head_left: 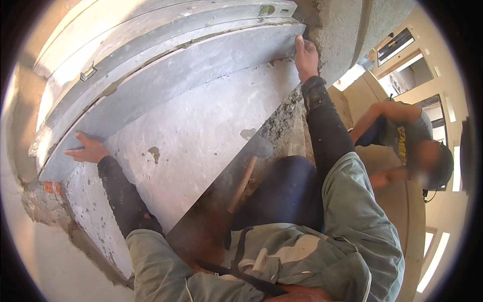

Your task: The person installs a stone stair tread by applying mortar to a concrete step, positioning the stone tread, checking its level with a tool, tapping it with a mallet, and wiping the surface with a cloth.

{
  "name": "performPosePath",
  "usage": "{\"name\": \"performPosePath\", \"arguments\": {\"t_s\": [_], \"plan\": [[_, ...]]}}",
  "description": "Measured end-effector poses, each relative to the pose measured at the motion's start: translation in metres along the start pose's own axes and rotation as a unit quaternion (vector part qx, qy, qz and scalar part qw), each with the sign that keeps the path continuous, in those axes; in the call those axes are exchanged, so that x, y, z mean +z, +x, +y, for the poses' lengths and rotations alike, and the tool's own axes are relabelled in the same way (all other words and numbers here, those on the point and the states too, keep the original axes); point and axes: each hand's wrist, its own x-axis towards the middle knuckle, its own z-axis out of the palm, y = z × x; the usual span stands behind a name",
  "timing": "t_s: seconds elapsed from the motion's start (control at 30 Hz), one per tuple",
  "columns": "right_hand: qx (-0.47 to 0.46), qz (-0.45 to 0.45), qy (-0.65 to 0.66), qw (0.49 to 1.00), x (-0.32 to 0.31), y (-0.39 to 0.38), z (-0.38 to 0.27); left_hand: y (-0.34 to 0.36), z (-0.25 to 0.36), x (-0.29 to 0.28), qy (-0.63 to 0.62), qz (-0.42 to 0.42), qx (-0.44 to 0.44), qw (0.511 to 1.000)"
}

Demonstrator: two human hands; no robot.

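A long grey stone slab (201, 53) stands on edge along the back of a wide grey stone step (186, 131). My left hand (88, 149) lies against the slab's face near its left end, fingers and thumb spread. At the other end, my right hand (307, 58) grips the slab beside the rough wall, fingers bent and partly hidden. Just behind the slab's top edge, a long metal spirit level (176, 41) runs along the step above. A mallet (243, 181) with a wooden handle and dark head leans near my knee, touched by neither hand.
Rough mortar (282, 121) borders the step's front right. A plastered wall (342, 30) rises at the right end, and exposed red brick (52, 188) shows at the left. Another person (412, 131) in a dark cap bends forward on the right, arms reaching toward a pale curved surface.
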Motion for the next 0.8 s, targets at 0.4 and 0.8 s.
{"name": "performPosePath", "arguments": {"t_s": [0.4,0.8], "plan": [[0.157,-0.039,0.030,0.986,0.013,0.029,0.010,-0.001,0.006,0.020,-0.029,-0.026,-0.076,0.996],[0.102,-0.086,0.017,0.991,-0.007,0.063,0.074,0.023,-0.012,0.021,-0.067,0.007,0.012,0.998]]}}
